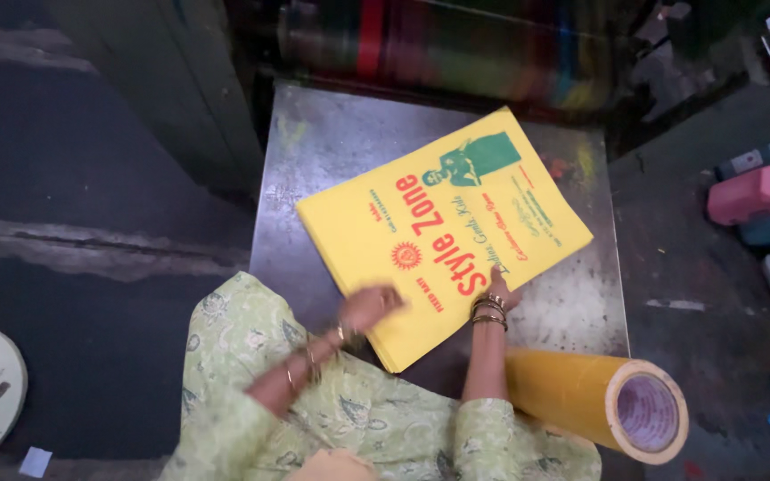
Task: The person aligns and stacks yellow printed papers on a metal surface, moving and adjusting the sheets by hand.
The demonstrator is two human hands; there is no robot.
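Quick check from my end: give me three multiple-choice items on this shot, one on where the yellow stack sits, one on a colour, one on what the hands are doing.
1. Where does the stack of yellow printed sheets lie?
A. On the metal table
B. On the dark floor
C. On the pale round lid at the left

2. What colour is the big roll beside the right hand?
A. Blue
B. Yellow
C. Pink

3. How do the hands stand to the stack?
A. Both lifted well clear of it
B. Both resting on its near edge
C. Only the right hand touches it

Key: 1 A, the stack lies skewed on the steel top. 2 B, the roll's film is yellow round a pale core. 3 B, the left hand and the right hand both lie on the near edge, the left one blurred.
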